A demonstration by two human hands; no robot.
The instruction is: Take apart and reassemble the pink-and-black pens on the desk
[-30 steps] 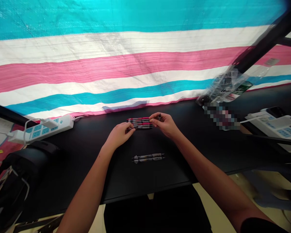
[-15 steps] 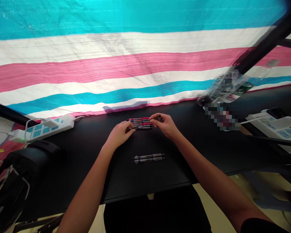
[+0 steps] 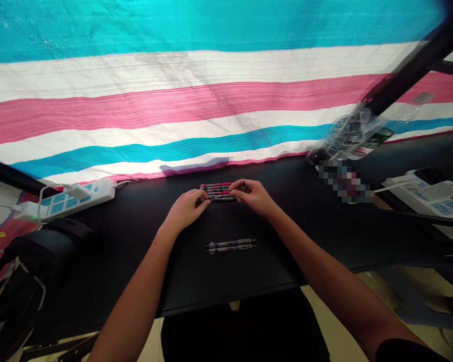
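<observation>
Several pens [image 3: 219,191], some with red parts and some dark and grey, lie side by side in a row on the black table [image 3: 136,241]. My left hand [image 3: 186,208] is closed at their left ends, thumb and forefinger pinching the end of a pen near the front of the row. At the right ends my right hand [image 3: 253,196] is closed, its fingertips on the pens. A short dark piece stands up between its fingers; its kind is unclear. Two grey-and-black pens [image 3: 231,245] lie parallel, closer to me, touching neither hand.
On the left are a white power strip [image 3: 79,198] with plugs and a black object [image 3: 66,241]. To the right stand bottles in clear plastic [image 3: 355,136], a blurred-out item [image 3: 345,182] and another power strip [image 3: 430,193]. A striped sheet [image 3: 211,105] hangs behind the table.
My right hand has shifted slightly left along the pens, with the dark piece still between its fingers. My left hand and the two near pens look unmoved.
</observation>
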